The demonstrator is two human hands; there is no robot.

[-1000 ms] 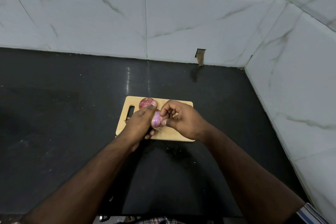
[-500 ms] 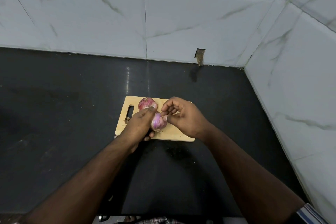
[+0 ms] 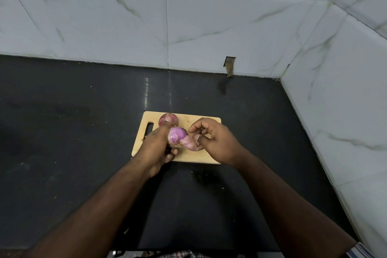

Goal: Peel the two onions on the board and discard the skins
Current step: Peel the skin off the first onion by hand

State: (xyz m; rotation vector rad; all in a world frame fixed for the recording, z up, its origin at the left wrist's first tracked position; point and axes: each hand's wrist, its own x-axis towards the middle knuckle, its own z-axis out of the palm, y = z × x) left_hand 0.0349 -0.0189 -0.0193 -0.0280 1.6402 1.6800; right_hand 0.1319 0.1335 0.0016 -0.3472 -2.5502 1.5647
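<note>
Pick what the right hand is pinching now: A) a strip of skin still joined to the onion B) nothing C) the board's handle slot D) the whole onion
A: the right hand pinches a pale strip of skin pulled off the onion, which the left hand holds over the board.

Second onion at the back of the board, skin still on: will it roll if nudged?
Likely yes. The unpeeled onion looks round and sits loose on the flat wooden cutting board, nothing gripping it. Its dry papery skin probably slides or tears under a light pinch, so a firm grasp seems safer.
</note>
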